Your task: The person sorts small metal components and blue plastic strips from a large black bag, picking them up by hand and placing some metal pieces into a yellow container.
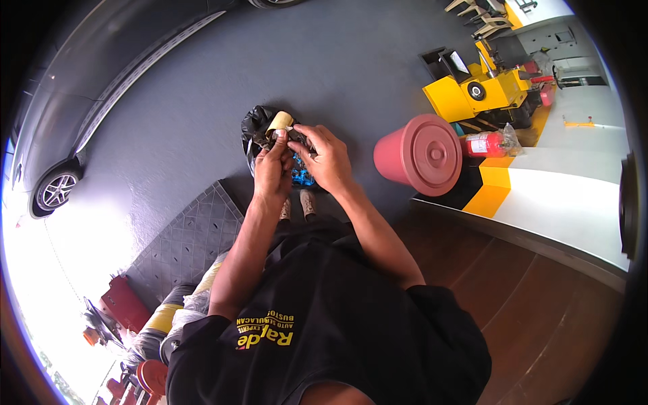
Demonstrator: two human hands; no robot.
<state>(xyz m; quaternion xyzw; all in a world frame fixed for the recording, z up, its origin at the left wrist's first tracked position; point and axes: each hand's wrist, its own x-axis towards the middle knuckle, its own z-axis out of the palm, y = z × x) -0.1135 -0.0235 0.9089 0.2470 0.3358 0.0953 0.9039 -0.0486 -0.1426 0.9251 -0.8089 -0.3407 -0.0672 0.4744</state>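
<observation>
My left hand (273,174) holds a dark, grimy part (261,139) between thumb and fingers. Just beyond my left thumb is a cream-coloured cylinder (281,120); whether it is joined to the dark part I cannot tell. My right hand (328,158) meets the left one, its thumb and index finger pinching the dark material on the right side. A small whitish bit shows near the fingertips. Beneath both hands stands an open black plastic bag (251,123) on the floor. Bright blue pieces (302,176) lie in or against it, partly hidden by my hands.
A lidded pinkish-red bin (397,152) stands to the right, beside a red fire extinguisher (483,145). Farther right is a yellow workshop machine (473,96). A grey car (101,66) occupies the upper left. Wrapped rolls (164,311) and a red box (125,304) sit lower left.
</observation>
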